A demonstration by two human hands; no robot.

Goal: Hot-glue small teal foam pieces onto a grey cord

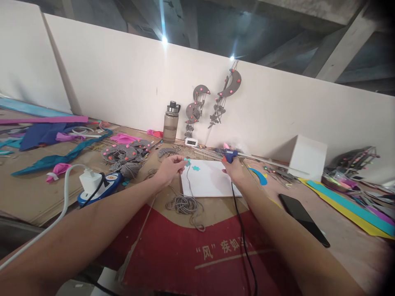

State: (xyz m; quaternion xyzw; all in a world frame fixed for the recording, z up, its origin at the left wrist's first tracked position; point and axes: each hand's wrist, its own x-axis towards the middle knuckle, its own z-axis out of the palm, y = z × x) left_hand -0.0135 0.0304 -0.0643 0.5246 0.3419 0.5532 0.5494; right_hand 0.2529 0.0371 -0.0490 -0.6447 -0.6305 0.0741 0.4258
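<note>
My left hand (170, 168) pinches a small teal foam shape (186, 162) with a grey cord (185, 203) hanging from it, at the left edge of a white sheet (207, 183). A second teal flower piece (195, 167) lies on that sheet. My right hand (233, 169) grips a blue glue gun (230, 155) at the sheet's far right corner; its black cable (243, 238) trails back toward me.
A black phone (303, 218) lies to the right, near a white box (307, 157) and coloured foam strips (348, 205). A water bottle (171, 122) and grey moon hangings (212, 105) stand at the wall. A power strip with charger (98, 185) sits to the left, beside foam scraps.
</note>
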